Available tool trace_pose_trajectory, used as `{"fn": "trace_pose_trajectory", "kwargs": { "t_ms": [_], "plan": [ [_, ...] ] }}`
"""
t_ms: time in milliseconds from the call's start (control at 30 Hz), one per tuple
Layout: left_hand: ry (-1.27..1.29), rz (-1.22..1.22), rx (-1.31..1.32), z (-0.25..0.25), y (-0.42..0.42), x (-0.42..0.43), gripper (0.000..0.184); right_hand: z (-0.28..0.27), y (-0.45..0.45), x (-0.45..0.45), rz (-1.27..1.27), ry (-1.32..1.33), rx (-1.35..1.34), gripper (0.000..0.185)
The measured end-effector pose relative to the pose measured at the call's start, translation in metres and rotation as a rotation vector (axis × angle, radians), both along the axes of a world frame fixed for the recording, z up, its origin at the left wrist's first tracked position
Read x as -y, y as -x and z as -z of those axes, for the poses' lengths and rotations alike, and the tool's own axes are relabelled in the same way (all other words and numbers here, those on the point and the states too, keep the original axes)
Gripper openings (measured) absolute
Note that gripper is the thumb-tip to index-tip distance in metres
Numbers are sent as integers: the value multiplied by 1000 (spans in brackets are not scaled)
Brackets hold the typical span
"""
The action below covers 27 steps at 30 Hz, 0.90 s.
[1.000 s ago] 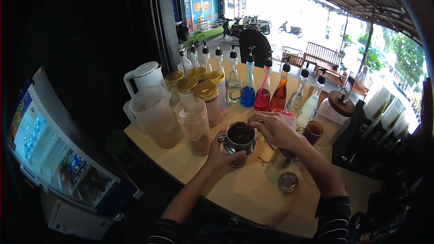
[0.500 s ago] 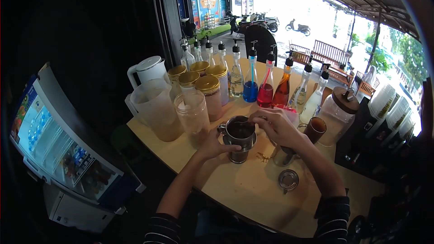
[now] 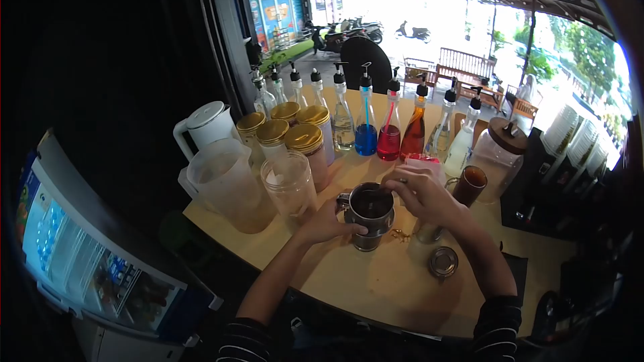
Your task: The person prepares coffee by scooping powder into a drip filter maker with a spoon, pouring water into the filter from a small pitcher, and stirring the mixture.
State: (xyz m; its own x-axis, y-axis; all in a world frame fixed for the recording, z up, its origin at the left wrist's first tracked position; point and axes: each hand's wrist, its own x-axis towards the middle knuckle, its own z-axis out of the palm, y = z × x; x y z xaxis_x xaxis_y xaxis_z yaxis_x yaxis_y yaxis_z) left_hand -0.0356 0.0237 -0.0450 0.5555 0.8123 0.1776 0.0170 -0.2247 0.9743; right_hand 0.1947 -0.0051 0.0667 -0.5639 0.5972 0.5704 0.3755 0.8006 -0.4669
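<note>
A metal coffee drip filter (image 3: 373,209) with dark contents sits on top of a glass (image 3: 365,243) on the table. My left hand (image 3: 327,224) grips the filter from the left, its thumb along the lower flange. My right hand (image 3: 422,194) is closed in a pinch at the filter's right rim, with fingertips dipping toward the opening. What those fingers hold is hidden. Below my right wrist lies a round metal lid (image 3: 443,263). A brown-tinted glass (image 3: 469,184) stands beyond my right forearm.
Syrup bottles with pumps (image 3: 365,137) line the back of the table (image 3: 335,275). Gold-lidded jars (image 3: 305,139), an uncovered clear jar (image 3: 290,188) and a plastic pitcher (image 3: 225,181) stand left. A wooden-lidded jar (image 3: 496,167) and cup rack (image 3: 560,188) stand right.
The camera view has turned slightly, shifting the background left. Both hands stay at the drip filter; my right fingers have moved a little around its rim.
</note>
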Motion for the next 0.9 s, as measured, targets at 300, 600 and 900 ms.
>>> {"fn": "trace_pose_trajectory", "kwargs": {
  "t_ms": [300,600,900],
  "plan": [
    [-37,57,42,1,-1,-3,83,-1,14,16,102,57,22,14],
    [-112,52,122,4,-2,-2,91,-1,4,24,131,53,9,15],
    [-481,-760,65,11,-21,70,74,0,-2,14,33,-55,94,14]
  ]
}}
